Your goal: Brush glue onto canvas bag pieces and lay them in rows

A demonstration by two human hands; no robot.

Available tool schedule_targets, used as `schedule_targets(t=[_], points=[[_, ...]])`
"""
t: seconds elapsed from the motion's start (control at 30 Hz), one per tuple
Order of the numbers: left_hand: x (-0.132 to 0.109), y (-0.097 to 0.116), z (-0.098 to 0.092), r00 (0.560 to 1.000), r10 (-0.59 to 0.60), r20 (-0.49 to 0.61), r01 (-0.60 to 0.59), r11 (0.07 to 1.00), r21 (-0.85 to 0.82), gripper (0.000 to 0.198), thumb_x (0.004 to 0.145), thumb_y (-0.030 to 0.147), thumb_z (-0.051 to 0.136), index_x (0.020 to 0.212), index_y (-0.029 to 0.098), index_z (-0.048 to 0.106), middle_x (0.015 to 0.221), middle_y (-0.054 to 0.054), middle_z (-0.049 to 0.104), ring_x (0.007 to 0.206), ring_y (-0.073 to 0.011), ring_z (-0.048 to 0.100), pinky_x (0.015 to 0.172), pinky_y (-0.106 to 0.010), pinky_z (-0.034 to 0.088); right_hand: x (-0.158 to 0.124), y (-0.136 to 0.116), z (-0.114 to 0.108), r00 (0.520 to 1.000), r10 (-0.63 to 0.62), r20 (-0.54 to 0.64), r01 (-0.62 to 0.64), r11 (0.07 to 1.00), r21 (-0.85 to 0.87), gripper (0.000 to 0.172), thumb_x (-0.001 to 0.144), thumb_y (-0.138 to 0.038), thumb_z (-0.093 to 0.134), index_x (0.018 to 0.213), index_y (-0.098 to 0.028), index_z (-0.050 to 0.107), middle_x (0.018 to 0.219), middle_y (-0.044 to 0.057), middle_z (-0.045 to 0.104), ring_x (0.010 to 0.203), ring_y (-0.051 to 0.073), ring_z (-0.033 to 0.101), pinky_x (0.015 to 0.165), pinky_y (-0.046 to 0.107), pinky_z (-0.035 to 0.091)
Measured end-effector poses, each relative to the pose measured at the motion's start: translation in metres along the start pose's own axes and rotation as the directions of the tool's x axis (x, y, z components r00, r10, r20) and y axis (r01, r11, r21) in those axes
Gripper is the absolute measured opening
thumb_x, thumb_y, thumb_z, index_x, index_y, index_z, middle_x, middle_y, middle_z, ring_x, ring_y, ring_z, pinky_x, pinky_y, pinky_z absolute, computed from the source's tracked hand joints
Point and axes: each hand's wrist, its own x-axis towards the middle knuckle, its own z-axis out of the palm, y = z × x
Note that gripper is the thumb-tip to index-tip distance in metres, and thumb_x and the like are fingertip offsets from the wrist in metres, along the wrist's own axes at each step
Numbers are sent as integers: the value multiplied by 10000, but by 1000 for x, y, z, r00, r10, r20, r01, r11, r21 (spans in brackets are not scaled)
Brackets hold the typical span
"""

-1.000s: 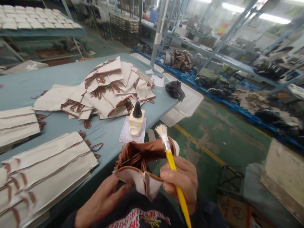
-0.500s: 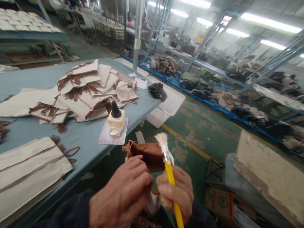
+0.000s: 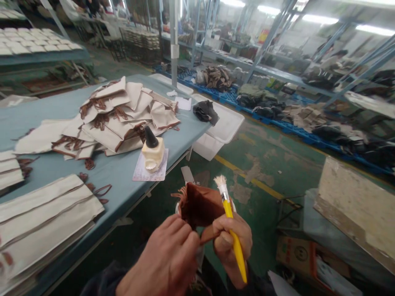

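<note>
My right hand [image 3: 231, 238] is closed round a yellow brush [image 3: 236, 246], its pale bristles pointing up. A brown strip [image 3: 207, 235] runs between that hand and my left hand [image 3: 169, 253], whose fingers are pressed together on the edge of a brown-lined bag [image 3: 203, 201]. The bag's mouth faces up, with brown ties at its left side. On the table corner, a cream glue bottle [image 3: 153, 152] with a black cone cap stands on a small card [image 3: 138, 172].
Cream pouches with brown ties [image 3: 105, 119] lie heaped on the blue-green table [image 3: 120, 181]; a flat stack [image 3: 46, 209] is at front left. A black cloth [image 3: 205, 112] lies at the far corner. White bins [image 3: 226, 123] stand beyond. A worn board [image 3: 358, 201] is at right.
The bag's mouth is opened wider, and the brown strip between my hands now shows clearly. The brush leans further over. The whole view has shifted slightly.
</note>
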Motion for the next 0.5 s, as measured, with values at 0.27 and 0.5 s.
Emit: schedule_targets(t=[0.27, 0.5], points=[[-10, 8, 21, 980, -70, -185, 96, 986, 135, 216, 911, 37, 476, 850, 244, 476, 729, -3, 662, 616, -207, 594, 616, -363, 410, 11, -7, 13, 993, -70, 95, 66, 997, 50, 306, 1121, -367, 421, 893, -241, 581, 594, -37, 605, 509, 136, 544, 541, 281, 447], [-22, 13, 19, 978, -132, -160, 152, 981, 124, 244, 883, 6, 482, 868, 248, 456, 750, -2, 665, 619, -209, 612, 579, -330, 432, 7, -3, 22, 991, -128, 42, 127, 991, 35, 203, 1118, -351, 457, 1025, -237, 598, 653, -41, 647, 535, 136, 601, 561, 276, 500]])
